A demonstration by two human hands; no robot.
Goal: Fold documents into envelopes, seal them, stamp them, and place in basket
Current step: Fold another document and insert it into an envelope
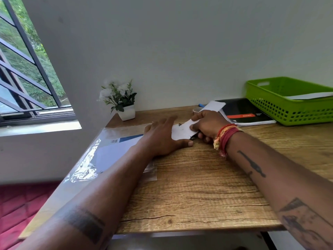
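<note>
Two hands: both over the far middle of the wooden desk (pixel 198 192), meeting at one white envelope (pixel 183 129).
Right hand (pixel 209 123): fingers and thumb curled round the envelope's right part, pinching it; red and yellow threads are tied at the wrist.
Left hand (pixel 162 138): fingers straight and loosely spread, palm down on the desk, thumb lying along the envelope's near edge.
Envelope: tilted, its far end raised toward the wall, its near end low by the desk.
Basket (pixel 270 103): green, at the desk's far right corner, white paper (pixel 310 96) lying inside.
Plastic-wrapped packet (pixel 108 152): on the desk's left edge, under the left forearm.
Black notebook (pixel 246 112): on the desk, just left of the basket.
Potted plant (pixel 120 101): at the desk's far left corner, against the wall.
</note>
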